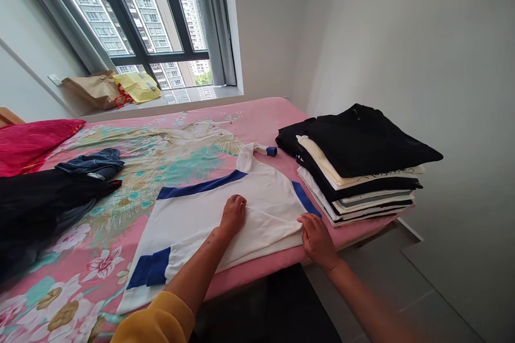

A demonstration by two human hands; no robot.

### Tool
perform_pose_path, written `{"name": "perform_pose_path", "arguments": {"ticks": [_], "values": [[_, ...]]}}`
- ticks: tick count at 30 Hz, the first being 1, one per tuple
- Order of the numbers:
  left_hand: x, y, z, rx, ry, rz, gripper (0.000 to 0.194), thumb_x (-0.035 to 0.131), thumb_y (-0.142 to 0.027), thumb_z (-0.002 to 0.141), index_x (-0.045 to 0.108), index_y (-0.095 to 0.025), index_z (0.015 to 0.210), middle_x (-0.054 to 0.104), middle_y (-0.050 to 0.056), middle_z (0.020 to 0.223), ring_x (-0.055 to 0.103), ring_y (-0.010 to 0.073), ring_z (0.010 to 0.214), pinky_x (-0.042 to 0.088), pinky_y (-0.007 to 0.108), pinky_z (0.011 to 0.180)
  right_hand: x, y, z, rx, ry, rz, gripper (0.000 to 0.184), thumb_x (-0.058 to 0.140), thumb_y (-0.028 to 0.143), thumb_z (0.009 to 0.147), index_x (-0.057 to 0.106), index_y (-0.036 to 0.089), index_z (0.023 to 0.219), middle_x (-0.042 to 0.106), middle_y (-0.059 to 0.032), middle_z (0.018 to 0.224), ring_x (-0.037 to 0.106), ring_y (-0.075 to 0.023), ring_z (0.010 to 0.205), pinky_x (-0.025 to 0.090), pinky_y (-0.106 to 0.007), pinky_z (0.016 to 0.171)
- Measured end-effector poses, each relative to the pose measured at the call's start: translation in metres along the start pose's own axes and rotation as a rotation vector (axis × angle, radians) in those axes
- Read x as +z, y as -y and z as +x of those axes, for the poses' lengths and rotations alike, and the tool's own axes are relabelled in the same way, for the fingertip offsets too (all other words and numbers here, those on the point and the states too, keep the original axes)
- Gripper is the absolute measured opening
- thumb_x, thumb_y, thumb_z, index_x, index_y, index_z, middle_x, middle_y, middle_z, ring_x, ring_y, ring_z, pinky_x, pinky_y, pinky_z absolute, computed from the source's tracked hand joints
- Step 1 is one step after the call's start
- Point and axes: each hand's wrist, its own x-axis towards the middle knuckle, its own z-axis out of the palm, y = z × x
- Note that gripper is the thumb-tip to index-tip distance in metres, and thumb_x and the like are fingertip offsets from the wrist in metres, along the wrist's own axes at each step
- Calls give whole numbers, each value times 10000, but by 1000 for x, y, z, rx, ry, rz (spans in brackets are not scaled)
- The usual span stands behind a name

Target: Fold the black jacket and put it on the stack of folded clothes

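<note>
A white long-sleeved shirt (201, 209) with blue bands lies spread near the bed's front edge. One sleeve points away to a blue cuff (271, 151); the other is laid across the body toward the near left, its blue band (148, 269) showing. My left hand (234, 214) is on the middle of the shirt, fingers curled down and closed on the cloth. At the shirt's right edge, by a blue strip, my right hand (317, 238) grips the fabric between thumb and fingers. The fingertips of both hands are partly hidden.
Right of the shirt stands a stack of folded clothes (362, 142), black on top. Dark clothes (48, 198) lie heaped at left near a red pillow (36, 142). The flowered pink bedsheet (80, 278) covers the bed. Bags (139, 87) sit on the windowsill.
</note>
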Motion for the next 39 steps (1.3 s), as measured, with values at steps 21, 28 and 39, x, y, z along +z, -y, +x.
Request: {"name": "perform_pose_path", "arguments": {"ticks": [21,28,39], "values": [[-44,59,-158,-68,-68,309,498,402,-382,885,474,-190,1339,390,120,1457,294,266,1377,128,513,1134,-2,-4,1,31,26,-178,378,479,137,792,514,193,1165,517,-96,1188,425,-271,1149,335,-441,994],[-58,53,-166,-116,-121,392,471,431,-387,862,513,-223,1296,411,115,1445,308,279,1367,19,560,1124,2,1,10,24,95,-177,163,477,113,754,563,184,874,558,-78,958,460,-245,999,362,-384,898],[-91,77,-208,-150,-285,401,377,420,-292,902,555,-189,1238,514,109,1365,397,262,1317,82,553,1132,-5,31,11,-59,-17,46,224,401,55,774,506,179,928,557,-78,995,498,-228,1017,391,-427,943]]}}
